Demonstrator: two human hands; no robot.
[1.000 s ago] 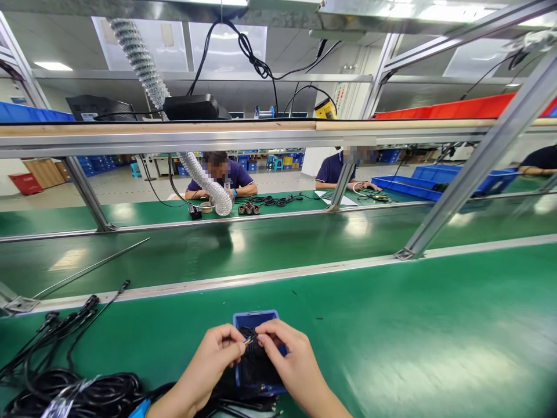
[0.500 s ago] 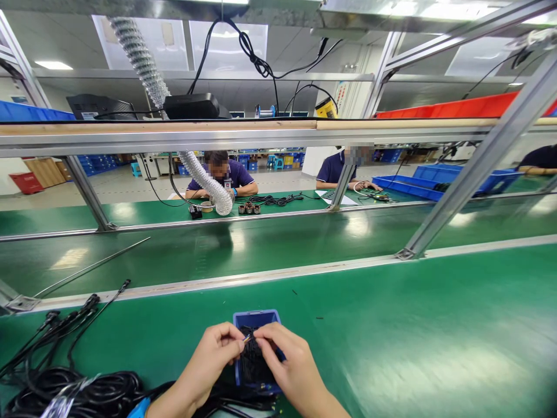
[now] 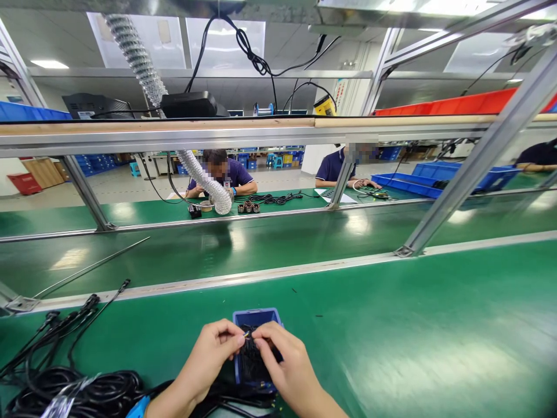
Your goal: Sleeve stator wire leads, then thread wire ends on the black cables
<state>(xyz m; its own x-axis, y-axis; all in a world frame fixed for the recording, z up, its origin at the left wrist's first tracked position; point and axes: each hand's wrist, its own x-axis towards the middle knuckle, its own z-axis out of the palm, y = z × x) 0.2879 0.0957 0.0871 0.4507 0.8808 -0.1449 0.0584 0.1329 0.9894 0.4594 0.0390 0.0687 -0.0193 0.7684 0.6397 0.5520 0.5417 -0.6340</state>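
Above a small blue bin [image 3: 256,313], my left hand [image 3: 215,351] pinches the thin coloured wires [image 3: 246,334] of a cable end between thumb and forefinger. My right hand [image 3: 287,357] meets it from the other side, its thumb and forefinger closed at the same wires; whatever small piece sits in that pinch is too small to make out. Inside the bin lie many short black pieces [image 3: 255,363]. Black cables [image 3: 239,397] run under my left wrist along the bin's near side.
Coiled black cables [image 3: 73,392] and cable ends with connectors [image 3: 87,307] lie at the left. A metal frame post [image 3: 470,151] rises at the right. Beyond the rail, a thin rod [image 3: 93,267] lies on the green surface. Two co-workers sit opposite, near a silver duct [image 3: 206,186].
Both hands stay pinched at the wires above the bin, with only a slight shift of the fingers. The view has moved very little.
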